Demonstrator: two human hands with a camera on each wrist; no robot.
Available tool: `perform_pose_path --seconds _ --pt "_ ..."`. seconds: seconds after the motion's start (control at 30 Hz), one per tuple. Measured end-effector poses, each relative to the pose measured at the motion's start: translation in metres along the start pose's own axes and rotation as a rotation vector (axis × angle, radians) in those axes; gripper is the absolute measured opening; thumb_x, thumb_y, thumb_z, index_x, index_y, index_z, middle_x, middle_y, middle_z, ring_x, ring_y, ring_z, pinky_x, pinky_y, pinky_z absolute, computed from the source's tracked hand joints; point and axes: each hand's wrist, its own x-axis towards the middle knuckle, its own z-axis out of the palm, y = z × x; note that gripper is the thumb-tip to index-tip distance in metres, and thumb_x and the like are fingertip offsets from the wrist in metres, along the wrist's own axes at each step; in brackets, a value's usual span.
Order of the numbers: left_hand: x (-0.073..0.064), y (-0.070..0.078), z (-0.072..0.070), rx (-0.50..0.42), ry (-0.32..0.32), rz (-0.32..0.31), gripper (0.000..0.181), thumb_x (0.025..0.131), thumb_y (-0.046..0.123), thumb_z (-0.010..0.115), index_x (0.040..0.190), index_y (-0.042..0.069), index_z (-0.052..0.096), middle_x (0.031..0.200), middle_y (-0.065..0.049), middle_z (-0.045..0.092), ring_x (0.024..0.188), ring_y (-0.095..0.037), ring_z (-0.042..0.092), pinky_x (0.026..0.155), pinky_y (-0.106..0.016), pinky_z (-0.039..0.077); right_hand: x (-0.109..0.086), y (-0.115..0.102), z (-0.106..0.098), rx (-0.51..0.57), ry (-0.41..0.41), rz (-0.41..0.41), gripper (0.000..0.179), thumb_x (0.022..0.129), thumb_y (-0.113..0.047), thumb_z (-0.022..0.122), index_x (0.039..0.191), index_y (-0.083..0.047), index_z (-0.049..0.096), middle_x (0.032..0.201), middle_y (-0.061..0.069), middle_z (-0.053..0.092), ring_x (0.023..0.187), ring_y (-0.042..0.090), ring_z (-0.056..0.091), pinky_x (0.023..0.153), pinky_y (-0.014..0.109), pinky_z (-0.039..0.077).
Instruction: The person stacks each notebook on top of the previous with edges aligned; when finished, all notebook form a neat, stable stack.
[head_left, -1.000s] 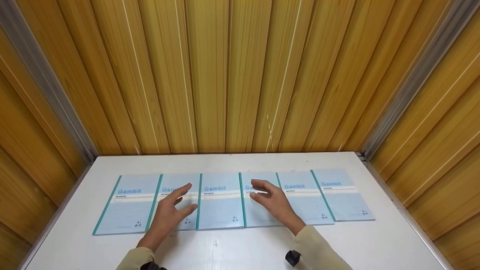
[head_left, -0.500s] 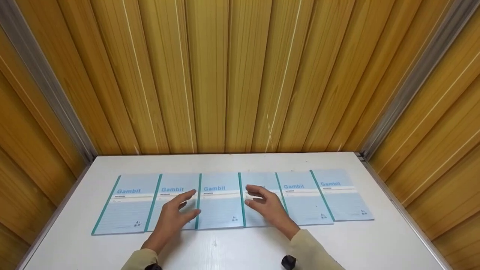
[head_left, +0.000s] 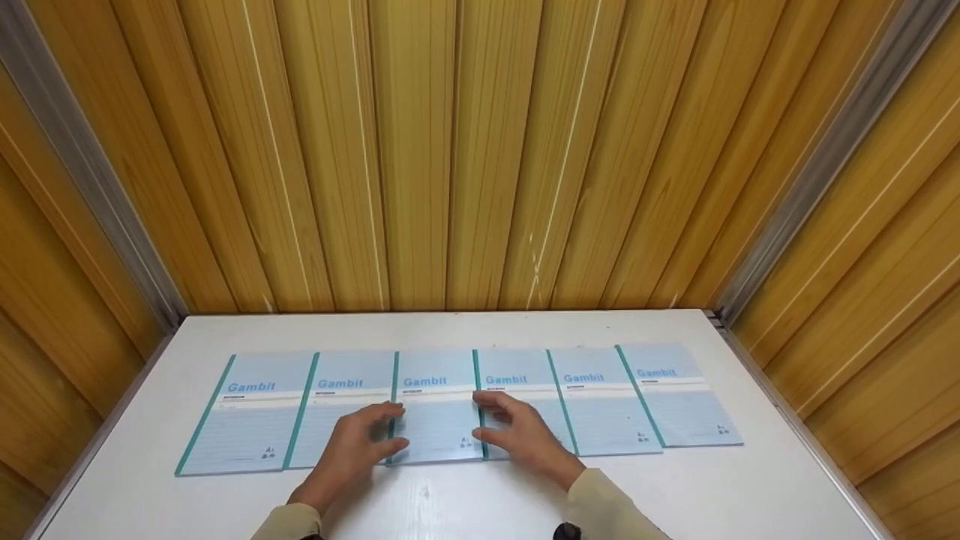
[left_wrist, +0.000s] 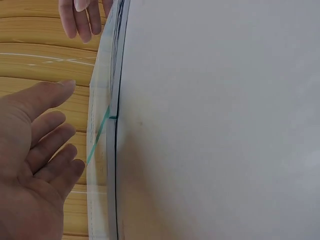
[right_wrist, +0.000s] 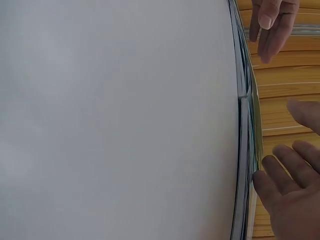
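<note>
Light-blue "Gambit" notebooks with green spines lie side by side in a row in the head view. My left hand is over the right part of the second notebook, its fingertips at the left edge of the middle notebook. My right hand is over the fourth notebook, fingertips by the middle notebook's right edge. Both hands face each other, fingers loosely bent, thumbs apart, nothing held. In the wrist views, the left palm and right palm appear beside the notebooks' edges; contact is unclear.
The notebooks rest on a white table. More notebooks lie at the far left and to the right, the rightmost one slightly slanted. A yellow wood-patterned wall rises behind the table.
Both hands have come down toward the near edge of the notebooks and slightly closer together, toward the middle notebook. The notebooks keep their places in the row; the head view has shifted slightly.
</note>
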Motion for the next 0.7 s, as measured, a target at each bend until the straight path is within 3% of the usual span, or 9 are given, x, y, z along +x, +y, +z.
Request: perform_pose_path --seconds 0.33,0.7 --pt "0.0028 -0.0066 0.0051 0.066 -0.086 0.016 0.051 0.081 0.005 0.091 0.128 -0.001 0.073 0.136 -0.019 0.069 0.138 -0.046 0.055 0.115 -0.060 0.043 -0.0020 0.0031 0.0005 -0.158 -0.081 0.066 0.060 0.094 -0.024 0.084 0.149 -0.014 0.061 0.154 0.005 0.057 0.149 0.034 0.043 0.123 0.056 0.033" --pt "0.0026 -0.0086 0.0046 0.105 -0.113 0.036 0.050 0.082 0.006 0.090 0.129 -0.001 0.073 0.135 -0.018 0.069 0.136 -0.044 0.057 0.113 -0.059 0.045 -0.0035 0.0015 0.0026 -0.230 -0.141 0.059 0.061 0.094 -0.019 0.084 0.150 -0.012 0.060 0.158 0.007 0.052 0.150 0.033 0.042 0.124 0.055 0.032"
